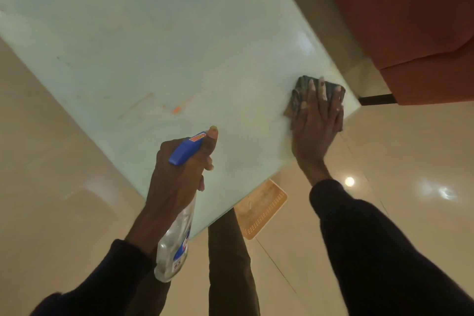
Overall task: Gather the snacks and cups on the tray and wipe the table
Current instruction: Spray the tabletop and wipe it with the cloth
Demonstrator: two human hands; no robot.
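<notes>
While your right hand (318, 120), fingers straight, presses cloth (302, 84) flat on glass table (154, 33) near its right corner to wipe, your left hand (177, 174) grips spray bottle (174, 246), nozzle aimed at tabletop, likely for wetting. Orange tray (266, 210) on floor by near corner.

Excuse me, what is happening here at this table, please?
A person is wiping the pale table with a dark cloth, pressed flat under the right hand near the table's right edge. The left hand grips a spray bottle with a blue head, held over the near side. A few orange marks show on the surface. An orange tray appears to lie on the floor by the near corner.
</notes>
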